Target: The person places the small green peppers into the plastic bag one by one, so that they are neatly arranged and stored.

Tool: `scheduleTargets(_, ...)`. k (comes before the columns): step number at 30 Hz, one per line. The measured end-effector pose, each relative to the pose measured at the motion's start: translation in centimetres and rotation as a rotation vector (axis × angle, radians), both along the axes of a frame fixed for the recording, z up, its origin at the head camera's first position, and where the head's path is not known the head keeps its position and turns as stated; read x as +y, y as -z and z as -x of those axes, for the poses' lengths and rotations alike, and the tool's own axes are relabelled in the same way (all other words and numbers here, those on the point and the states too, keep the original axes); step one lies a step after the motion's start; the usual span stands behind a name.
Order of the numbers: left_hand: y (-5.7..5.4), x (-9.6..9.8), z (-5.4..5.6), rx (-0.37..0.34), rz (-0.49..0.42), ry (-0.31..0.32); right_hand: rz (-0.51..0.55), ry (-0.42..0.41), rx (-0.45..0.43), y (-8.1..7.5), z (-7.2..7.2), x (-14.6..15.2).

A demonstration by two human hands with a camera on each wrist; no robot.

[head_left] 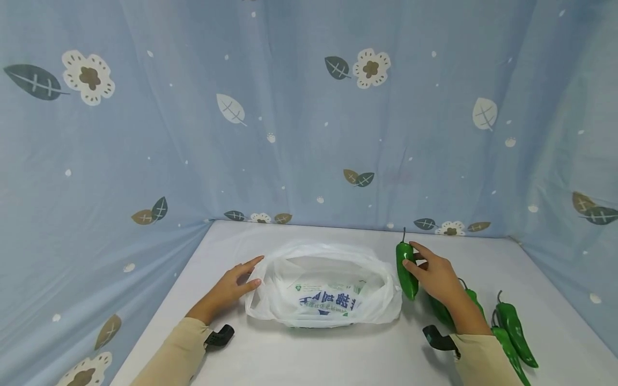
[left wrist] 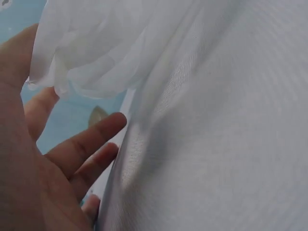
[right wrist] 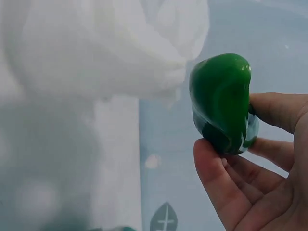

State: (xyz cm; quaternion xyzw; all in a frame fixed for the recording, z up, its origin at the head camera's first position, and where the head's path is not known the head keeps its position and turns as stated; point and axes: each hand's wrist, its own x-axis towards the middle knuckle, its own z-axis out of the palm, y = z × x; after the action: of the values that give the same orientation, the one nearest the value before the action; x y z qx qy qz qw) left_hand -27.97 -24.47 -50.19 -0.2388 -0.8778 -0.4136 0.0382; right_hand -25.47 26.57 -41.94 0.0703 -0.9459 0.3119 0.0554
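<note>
A white plastic bag (head_left: 323, 316) with blue and green print lies on the table, its mouth gaping upward. At its left rim is my left hand (head_left: 230, 289), thumb and forefinger touching the plastic. The left wrist view shows this hand's (left wrist: 62, 159) other fingers spread, with the bag's edge (left wrist: 96, 57) covering the tips of the thumb and forefinger. My right hand (head_left: 436, 276) pinches a green pepper (head_left: 406, 268) between thumb and fingers, stem up, just right of the bag. In the right wrist view, the pepper (right wrist: 221, 103) appears end-on beside the bag.
More green peppers lie on the white table (head_left: 314, 359) to the right, some partly hidden by my right forearm; one pepper (head_left: 517, 332) is in plain sight. A blue curtain (head_left: 299, 134) with leaves and flowers surrounds the table's back and sides.
</note>
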Motion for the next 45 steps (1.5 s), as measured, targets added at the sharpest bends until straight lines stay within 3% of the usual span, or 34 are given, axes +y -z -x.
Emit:
scheduleTargets(6,-0.1,-0.3,0.0,-0.096,-0.085,-0.010,0.137,-0.055,-0.052,0.6,0.0,-1.1)
scheduleTargets(16,-0.3,-0.2,0.1,-0.092,-0.140,0.021,0.284,-0.101,-0.071,1.4,-0.1,-3.6)
scheduleTargets(27,-0.3,-0.3,0.0,-0.150,-0.161,0.000,0.280,-0.172,-0.083,1.3,-0.2,-6.4)
scheduleTargets(35,-0.4,-0.3,0.2,-0.136,-0.167,0.021,0.293,-0.216,-0.116,1.2,-0.2,-8.8)
scheduleTargets(45,-0.1,-0.2,0.0,-0.170,-0.195,0.022,0.259,-0.364,-0.107,2.0,-0.7,-11.8)
